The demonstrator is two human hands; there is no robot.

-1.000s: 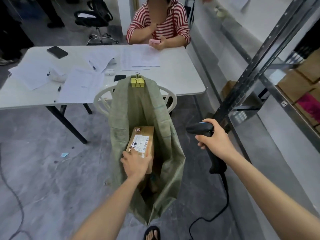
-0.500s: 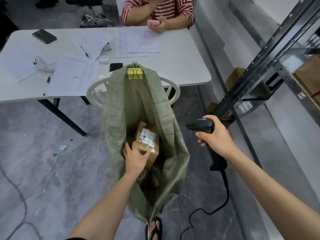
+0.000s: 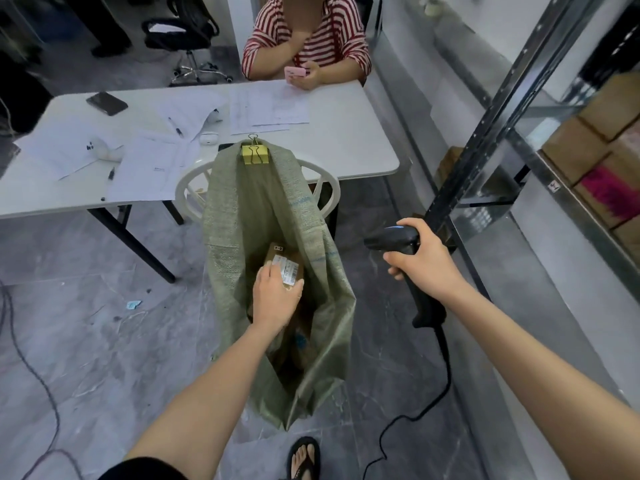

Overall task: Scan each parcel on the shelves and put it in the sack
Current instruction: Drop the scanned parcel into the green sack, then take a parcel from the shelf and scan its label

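Inside the green woven sack [image 3: 242,209], the left hand [image 3: 275,299] covers the near end of the brown cardboard parcel [image 3: 277,253], and its hold cannot be made out. The print on the white label [image 3: 290,268] is too small to read. Deeper in the sack, the contents are lost in shadow. Behind the sack, the white plastic chair [image 3: 187,188] is mostly hidden. Right of the sack, the stacked cardboard boxes [image 3: 571,150] are cut by the picture's edge.

Parcel [image 3: 285,268]: sunk from the sack's [image 3: 242,209] mouth to deeper inside
Left hand [image 3: 275,299]: gone down with it, shifted from the parcel's near edge to over its top
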